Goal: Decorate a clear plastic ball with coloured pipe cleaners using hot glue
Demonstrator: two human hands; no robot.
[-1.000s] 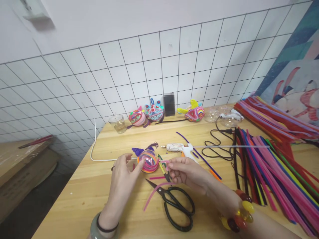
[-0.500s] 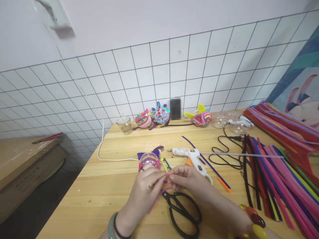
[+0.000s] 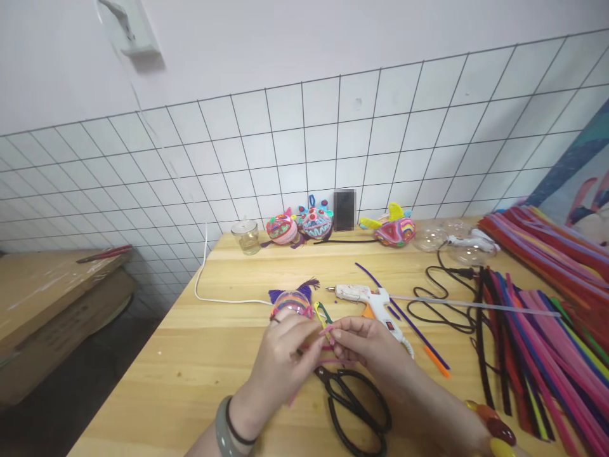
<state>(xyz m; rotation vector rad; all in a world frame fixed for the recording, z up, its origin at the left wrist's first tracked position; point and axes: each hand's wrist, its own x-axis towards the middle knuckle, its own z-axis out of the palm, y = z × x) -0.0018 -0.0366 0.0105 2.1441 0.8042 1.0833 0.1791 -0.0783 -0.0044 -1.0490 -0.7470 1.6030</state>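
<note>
A pink pipe cleaner [image 3: 327, 331] is pinched between the fingertips of my left hand [image 3: 289, 349] and my right hand [image 3: 359, 343], with the hands almost touching. Its tail runs below the left fingers, partly hidden by them. Right behind my left hand sits a clear ball wrapped in striped colours [image 3: 291, 303], with purple ears and a tassel. Yellow and green looped pieces [image 3: 321, 312] lie just beyond the fingertips. Black-handled scissors [image 3: 356, 400] rest on the table below my hands, their blades partly covered.
A white glue gun [image 3: 364, 295] with a long glue stick lies behind my right hand. Bundles of coloured pipe cleaners [image 3: 533, 343] cover the right side. Finished-looking decorated balls [image 3: 316, 221], a glass cup [image 3: 246, 238] and clear balls [image 3: 431, 237] stand along the wall.
The view has shifted, so the whole scene sits slightly farther right. My fingers have moved a little on the pink pipe cleaner, which both hands still hold.
</note>
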